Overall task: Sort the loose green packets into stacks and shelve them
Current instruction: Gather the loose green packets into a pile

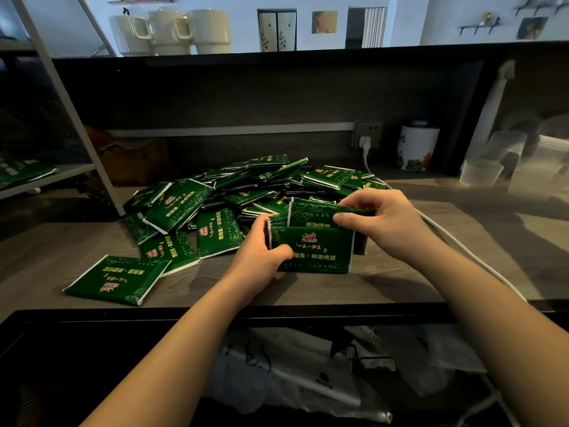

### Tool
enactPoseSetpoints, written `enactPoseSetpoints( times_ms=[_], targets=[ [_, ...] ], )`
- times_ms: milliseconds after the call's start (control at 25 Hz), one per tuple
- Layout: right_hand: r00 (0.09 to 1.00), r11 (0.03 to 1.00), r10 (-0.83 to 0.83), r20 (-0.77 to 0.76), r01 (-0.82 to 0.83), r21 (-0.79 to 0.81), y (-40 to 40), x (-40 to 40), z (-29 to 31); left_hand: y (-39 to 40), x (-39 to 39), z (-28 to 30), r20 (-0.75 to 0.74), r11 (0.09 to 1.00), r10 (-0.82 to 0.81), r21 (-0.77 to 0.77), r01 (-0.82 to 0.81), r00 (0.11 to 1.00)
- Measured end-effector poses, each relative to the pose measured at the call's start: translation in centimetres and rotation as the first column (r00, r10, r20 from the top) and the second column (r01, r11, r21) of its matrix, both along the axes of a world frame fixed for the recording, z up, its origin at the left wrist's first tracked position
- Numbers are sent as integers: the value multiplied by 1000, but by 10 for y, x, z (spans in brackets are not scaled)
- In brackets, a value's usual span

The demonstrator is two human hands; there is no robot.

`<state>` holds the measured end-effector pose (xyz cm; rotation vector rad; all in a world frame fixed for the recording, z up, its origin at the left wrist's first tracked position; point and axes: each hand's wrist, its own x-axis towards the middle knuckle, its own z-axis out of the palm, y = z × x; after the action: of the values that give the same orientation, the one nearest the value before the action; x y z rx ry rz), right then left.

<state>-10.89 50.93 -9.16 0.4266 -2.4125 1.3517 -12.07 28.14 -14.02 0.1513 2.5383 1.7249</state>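
Counter behind hands: packet pile, canister; left hand, right hand grip stack.

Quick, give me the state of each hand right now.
Left hand: grips the upright stack of green packets at its left end.
Right hand: pinches a green packet at the stack's back.

dim counter | bright bluish wall behind | soft shadows under forearms | wide-angle edge bending | right side hazy
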Motion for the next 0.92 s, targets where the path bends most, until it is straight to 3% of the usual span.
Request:
enactPoseSetpoints(
  times_ms=[120,240,360,440,480,600,800,920],
  targets=[
    [991,976,-99,-93,78,-202,-1,-5,-2,0,-2,0,-1,1000,28,6,-28,1000],
    [967,819,-248,-61,175,-547,6,2,-11,0,-3,-2,-7,997,69,36,-69,998],
    [961,708,-271,-51,163,-688,12,8,-16,0,-4,-1,5,987,149,64,-149,989],
    [980,649,-198,9,138,-748,9,12,-19,0,-3,1,10,984,162,72,-163,987],
    [988,643,-132,85,151,-751,4,13,-22,1,-3,2,5,987,145,72,-145,989],
    [960,777,-47,277,209,-593,-17,17,-35,3,-1,4,12,994,85,69,-86,996],
    [905,728,52,422,255,-636,-40,10,-41,2,1,5,58,975,53,213,-64,997],
    [900,786,84,429,205,-583,-44,9,-42,0,3,0,-48,997,34,68,-31,998]
  ],
)
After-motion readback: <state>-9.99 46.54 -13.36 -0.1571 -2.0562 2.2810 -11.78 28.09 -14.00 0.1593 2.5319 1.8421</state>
